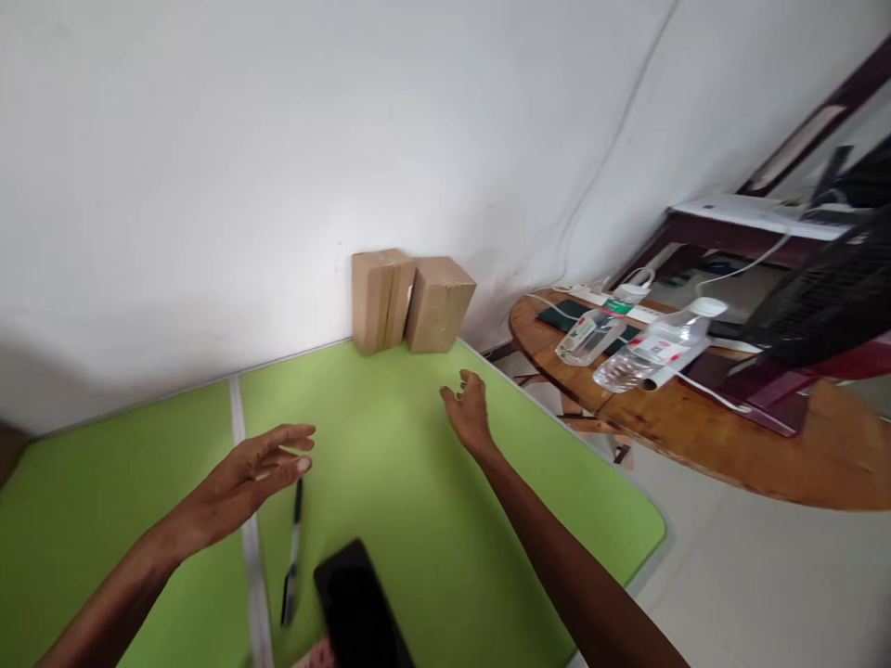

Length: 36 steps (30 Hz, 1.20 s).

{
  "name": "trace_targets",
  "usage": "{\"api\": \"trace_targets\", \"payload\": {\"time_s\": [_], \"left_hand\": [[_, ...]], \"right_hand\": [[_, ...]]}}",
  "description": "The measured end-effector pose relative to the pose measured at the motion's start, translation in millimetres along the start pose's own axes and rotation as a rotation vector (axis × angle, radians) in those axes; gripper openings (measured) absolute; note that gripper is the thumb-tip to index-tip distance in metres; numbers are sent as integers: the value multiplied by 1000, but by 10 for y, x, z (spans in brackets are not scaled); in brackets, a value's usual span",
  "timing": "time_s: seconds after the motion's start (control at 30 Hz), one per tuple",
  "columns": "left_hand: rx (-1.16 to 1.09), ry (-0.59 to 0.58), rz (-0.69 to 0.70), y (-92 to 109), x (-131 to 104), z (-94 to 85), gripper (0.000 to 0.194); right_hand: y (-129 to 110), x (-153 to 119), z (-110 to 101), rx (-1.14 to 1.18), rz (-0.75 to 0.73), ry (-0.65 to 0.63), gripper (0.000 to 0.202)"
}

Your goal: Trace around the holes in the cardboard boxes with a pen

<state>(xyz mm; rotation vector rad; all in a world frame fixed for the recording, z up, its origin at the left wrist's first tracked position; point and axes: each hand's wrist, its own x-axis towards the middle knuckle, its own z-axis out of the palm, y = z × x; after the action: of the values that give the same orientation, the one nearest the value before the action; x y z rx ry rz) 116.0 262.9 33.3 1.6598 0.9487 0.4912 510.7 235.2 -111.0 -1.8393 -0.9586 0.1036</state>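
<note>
My left hand (254,478) hovers over the green table (362,445) with its fingers apart and nothing held. Just below its thumb lies a pen (293,547), dark at both ends and pale in the middle. My right hand (470,410) reaches toward the back of the table, fingers spread and slightly curled, also holding nothing. Two brown cardboard boxes, a left box (380,301) and a right box (441,304), stand side by side against the wall, beyond my right hand and apart from it. A black phone-like slab (362,608) is at the near edge of view.
A pinkish item (316,655) shows partly beside the black slab. To the right, a wooden table (668,436) holds two clear plastic bottles, one with a green label (591,334) and one with a red-and-white label (647,351), plus cables. A metal strip (251,557) crosses the green table.
</note>
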Motion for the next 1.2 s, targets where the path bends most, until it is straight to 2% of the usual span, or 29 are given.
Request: {"api": "trace_targets", "payload": {"time_s": [0.07, 0.17, 0.27, 0.33, 0.47, 0.53, 0.6, 0.7, 0.77, 0.8, 0.83, 0.9, 0.97, 1.1, 1.2], "left_hand": [[-21, 51, -3, -40, -343, -104, 61], [-26, 127, 3, -111, -848, -201, 60], [-26, 218, 10, -217, -1324, -246, 60], [-46, 321, 14, -314, -1636, -256, 61], [-129, 623, 40, -509, -2278, -245, 61], [-154, 811, 60, -550, -2588, -244, 61], [-74, 1035, 102, -539, -2852, -275, 58], [348, 1476, 191, -492, -3141, -424, 50], [636, 1736, 187, -513, -3281, -572, 59], [710, 1811, 169, -554, -3334, -643, 67], [732, 1851, 146, -615, -3375, -700, 75], [682, 1843, 99, -780, -3413, -748, 84], [644, 1838, 45, -963, -3401, -694, 89], [568, 1861, -48, -1279, -3316, -409, 93], [449, 1763, -127, -1469, -3259, -266, 100]], "right_hand": [[-189, -443, -162, 54, 16, -94, 47], [-562, -1053, -372, 148, 4, -299, 43], [-1004, -1598, -512, 196, -43, -466, 37], [-1299, -1934, -568, 205, -107, -562, 33], [-1735, -2487, -629, 205, -314, -701, 28], [-1827, -2675, -627, 209, -391, -749, 29], [-1844, -2803, -568, 213, -410, -811, 30], [-1835, -2931, -379, 251, -374, -902, 35], [-1880, -3020, -244, 267, -344, -975, 41], [-1930, -3069, -182, 265, -331, -1029, 45], [-2002, -3119, -120, 261, -318, -1088, 50], [-2221, -3208, 29, 270, -285, -1195, 60], [-2545, -3266, 250, 341, -251, -1253, 71], [-3388, -3306, 967, 675, -149, -1333, 102], [-3941, -3389, 1579, 758, -106, -1321, 109]]}}
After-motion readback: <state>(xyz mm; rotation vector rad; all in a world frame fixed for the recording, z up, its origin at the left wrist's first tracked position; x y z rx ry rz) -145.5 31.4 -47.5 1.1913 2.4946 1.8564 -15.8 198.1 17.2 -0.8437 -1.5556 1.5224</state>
